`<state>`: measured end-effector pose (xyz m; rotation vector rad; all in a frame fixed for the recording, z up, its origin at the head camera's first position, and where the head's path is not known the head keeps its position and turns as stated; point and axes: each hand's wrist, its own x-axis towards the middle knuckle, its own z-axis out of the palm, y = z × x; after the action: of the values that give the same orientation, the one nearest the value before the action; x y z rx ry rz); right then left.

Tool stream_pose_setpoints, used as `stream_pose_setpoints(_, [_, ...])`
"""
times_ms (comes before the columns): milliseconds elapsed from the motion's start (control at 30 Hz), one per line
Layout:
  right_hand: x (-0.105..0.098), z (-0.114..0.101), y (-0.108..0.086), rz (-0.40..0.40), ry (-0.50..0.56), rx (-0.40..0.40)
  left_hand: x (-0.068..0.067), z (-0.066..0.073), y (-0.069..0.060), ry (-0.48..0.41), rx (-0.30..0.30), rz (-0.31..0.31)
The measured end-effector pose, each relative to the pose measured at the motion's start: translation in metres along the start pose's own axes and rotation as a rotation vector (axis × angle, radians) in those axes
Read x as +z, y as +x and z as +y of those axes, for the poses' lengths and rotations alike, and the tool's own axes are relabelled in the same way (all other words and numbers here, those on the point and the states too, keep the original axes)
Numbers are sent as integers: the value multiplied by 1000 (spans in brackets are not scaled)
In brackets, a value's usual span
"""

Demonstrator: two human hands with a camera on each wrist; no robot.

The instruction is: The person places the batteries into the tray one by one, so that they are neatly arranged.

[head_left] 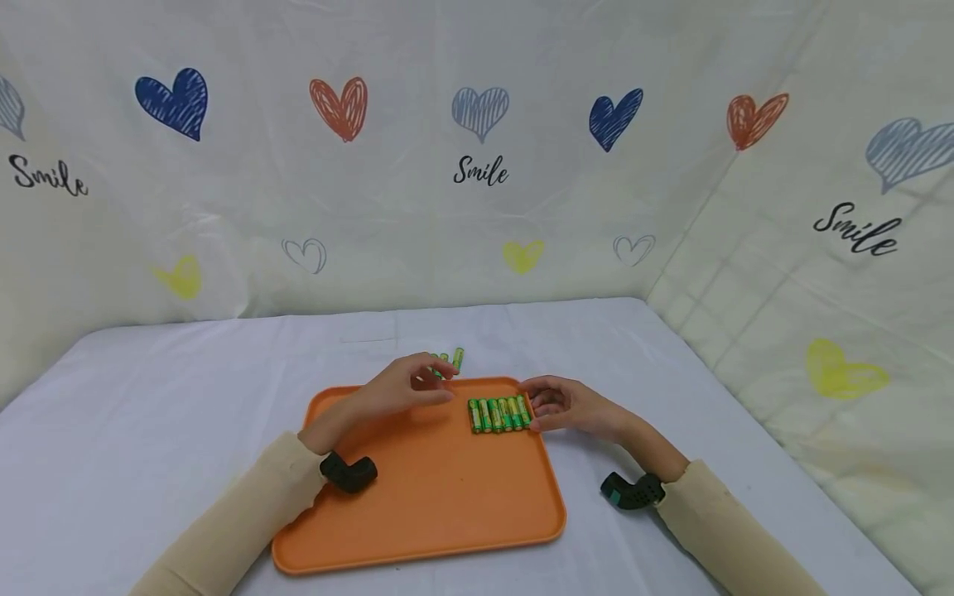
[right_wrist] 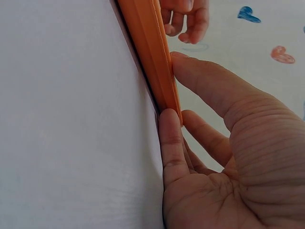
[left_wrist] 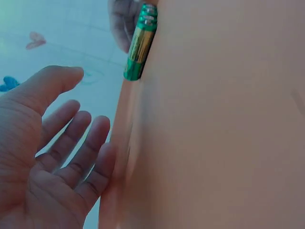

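Observation:
An orange tray (head_left: 447,497) lies on the table. Several green and yellow batteries (head_left: 497,415) stand side by side in a row at its far right corner; the left wrist view catches the row's end battery (left_wrist: 140,47). Over the tray's far edge hovers my left hand (head_left: 408,385), fingers loosely bent and apart from one another, holding nothing. Just beyond that hand, more batteries (head_left: 458,358) lie on the cloth, partly hidden by its fingers. My right hand (head_left: 570,406) touches the tray's right rim beside the row, its thumb and fingertips against the outer wall (right_wrist: 152,52).
A white cloth (head_left: 186,397) covers the table. Behind and to the right hangs a pale sheet (head_left: 417,215) printed with hearts and the word Smile. Each wrist carries a black device, one on the left (head_left: 349,473) and one on the right (head_left: 632,491).

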<state>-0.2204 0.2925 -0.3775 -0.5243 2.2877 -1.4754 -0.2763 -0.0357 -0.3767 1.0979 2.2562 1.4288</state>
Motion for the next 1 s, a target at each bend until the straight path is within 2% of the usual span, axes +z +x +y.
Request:
stream_pose_setpoints(333, [0,-5,0,6,-8,0,-11,-5,5,73,32,57])
stream_pose_setpoints(700, [0,-5,-1,8,-16,4,-31,-18,5,133,-45,104])
stream_pose_setpoints(1000, [1,-3,0,2,-4,1,-38,-28,8,126,-126,44])
